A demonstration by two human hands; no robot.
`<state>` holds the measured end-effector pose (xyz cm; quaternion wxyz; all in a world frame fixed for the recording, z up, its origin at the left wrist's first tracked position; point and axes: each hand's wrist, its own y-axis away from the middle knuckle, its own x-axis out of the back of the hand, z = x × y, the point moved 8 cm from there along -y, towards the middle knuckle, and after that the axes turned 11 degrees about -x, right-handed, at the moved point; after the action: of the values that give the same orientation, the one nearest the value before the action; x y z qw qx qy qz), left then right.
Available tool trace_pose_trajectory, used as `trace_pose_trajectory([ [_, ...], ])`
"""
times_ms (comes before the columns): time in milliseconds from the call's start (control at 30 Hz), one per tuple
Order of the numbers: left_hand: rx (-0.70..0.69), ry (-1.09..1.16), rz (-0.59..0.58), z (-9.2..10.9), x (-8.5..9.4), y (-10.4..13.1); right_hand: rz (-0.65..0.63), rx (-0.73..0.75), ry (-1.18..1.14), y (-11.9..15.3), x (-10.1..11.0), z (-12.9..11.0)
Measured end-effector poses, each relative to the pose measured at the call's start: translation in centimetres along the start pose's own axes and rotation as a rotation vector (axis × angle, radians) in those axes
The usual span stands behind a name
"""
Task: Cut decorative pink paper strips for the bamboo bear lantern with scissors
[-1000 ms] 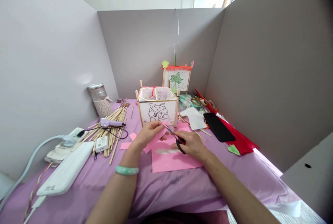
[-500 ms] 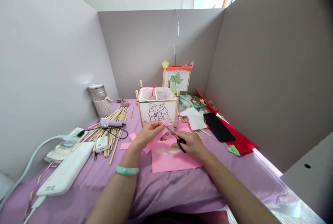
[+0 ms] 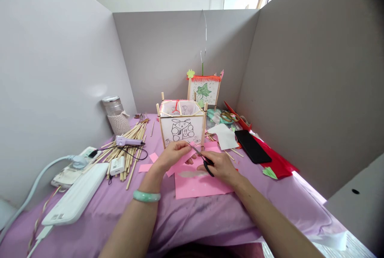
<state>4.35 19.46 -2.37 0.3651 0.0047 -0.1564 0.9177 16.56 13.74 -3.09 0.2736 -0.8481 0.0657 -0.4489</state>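
My left hand (image 3: 174, 155) pinches a small piece of pink paper (image 3: 181, 165) above the table. In my right hand (image 3: 220, 166) is a pair of black-handled scissors (image 3: 207, 165), its blades pointing up and left against the pink paper near my left fingertips. Below both hands lies a larger pink sheet (image 3: 201, 188), flat on the cloth. Just behind the hands stands a square lantern (image 3: 187, 126) with a wooden stick frame and white panels, the front one bearing a line drawing of an animal. Part of its lower edge is hidden by my left hand.
Left are wooden sticks (image 3: 136, 130), a lilac glue gun (image 3: 129, 141), a white power bank (image 3: 76, 194) and a glass jar (image 3: 115, 116). To the right lie a black phone (image 3: 252, 147), white paper (image 3: 223, 136) and red cloth (image 3: 276, 156). Behind stands a second lantern (image 3: 204, 90).
Almost nothing differs. The pink paper and scissors tip have shifted very slightly between my hands, which stay in nearly the same place.
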Motion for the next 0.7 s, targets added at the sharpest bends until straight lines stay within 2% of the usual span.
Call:
trace_pose_trajectory([
  [700, -0.001, -0.001, -0.045, -0.52, -0.18, 0.03, -0.008, -0.02, 0.032, -0.06, -0.02, -0.28],
])
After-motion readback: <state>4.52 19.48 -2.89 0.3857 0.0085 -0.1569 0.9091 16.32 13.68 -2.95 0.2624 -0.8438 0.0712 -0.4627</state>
